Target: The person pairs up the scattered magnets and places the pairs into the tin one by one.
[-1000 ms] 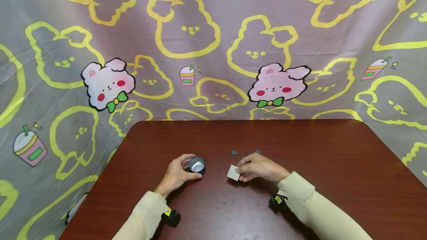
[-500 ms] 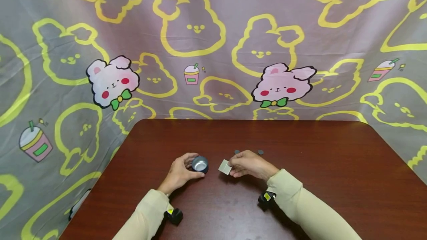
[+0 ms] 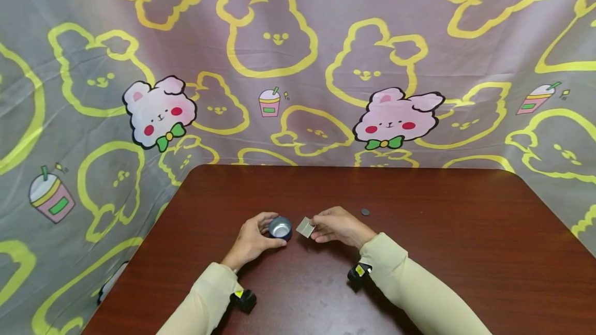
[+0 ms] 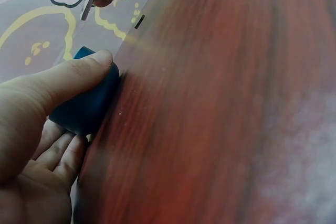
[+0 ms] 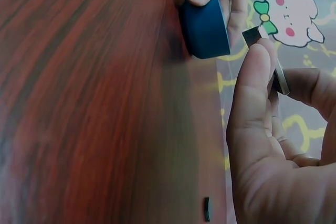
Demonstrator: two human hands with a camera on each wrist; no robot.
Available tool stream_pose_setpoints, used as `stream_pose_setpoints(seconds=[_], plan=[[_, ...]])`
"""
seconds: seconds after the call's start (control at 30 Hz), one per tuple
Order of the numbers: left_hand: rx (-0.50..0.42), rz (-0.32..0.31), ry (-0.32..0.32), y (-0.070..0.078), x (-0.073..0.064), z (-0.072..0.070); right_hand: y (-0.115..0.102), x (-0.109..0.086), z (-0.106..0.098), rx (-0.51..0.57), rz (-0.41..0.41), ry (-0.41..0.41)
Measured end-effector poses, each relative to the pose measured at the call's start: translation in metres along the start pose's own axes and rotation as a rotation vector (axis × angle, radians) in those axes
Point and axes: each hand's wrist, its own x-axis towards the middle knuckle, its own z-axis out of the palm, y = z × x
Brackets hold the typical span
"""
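Note:
On the table, my left hand (image 3: pixel 253 238) holds a small dark blue cup (image 3: pixel 280 228) with a shiny metal inside. Its thumb presses the near side of the cup (image 4: pixel 84 100) and the fingers lie round the far side. Just to the right, my right hand (image 3: pixel 342 227) pinches a small pale square plate (image 3: pixel 305 227) with a line across its middle. The plate is raised beside the cup, with a narrow gap between them. From the right wrist view, the plate (image 5: pixel 281 80) shows edge-on between thumb and fingers, with a small dark face at one end.
A dark flat disc (image 3: pixel 365 212) lies on the brown table (image 3: pixel 447 252) behind my right hand. Two dark discs show edge-on in the left wrist view, the nearer disc (image 4: pixel 139 22) beside the cup's line. A patterned cloth (image 3: pixel 298 92) hangs behind the table.
My right hand has moved left and slightly away with the plate, towards the cup. It now covers one of the two discs in the head view. The left hand keeps its hold on the cup.

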Motion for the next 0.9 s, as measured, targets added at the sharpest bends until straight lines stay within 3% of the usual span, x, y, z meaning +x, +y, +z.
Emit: stream_pose_setpoints(seconds=[0.53, 0.7, 0.83, 0.9], plan=[[-0.019, 0.000, -0.016, 0.000, -0.001, 0.001, 0.001, 0.014, 0.022, 0.034, 0.009, -0.006], [-0.015, -0.010, -0.024, 0.018, -0.005, -0.001, 0.002, 0.017, 0.027, 0.047, 0.010, -0.014], [-0.008, -0.017, -0.030, 0.015, -0.003, -0.002, 0.003, 0.022, 0.029, 0.080, 0.000, -0.015], [-0.001, -0.014, -0.026, 0.004, 0.000, -0.001, 0.002, 0.023, 0.029, 0.093, -0.009, -0.018]])
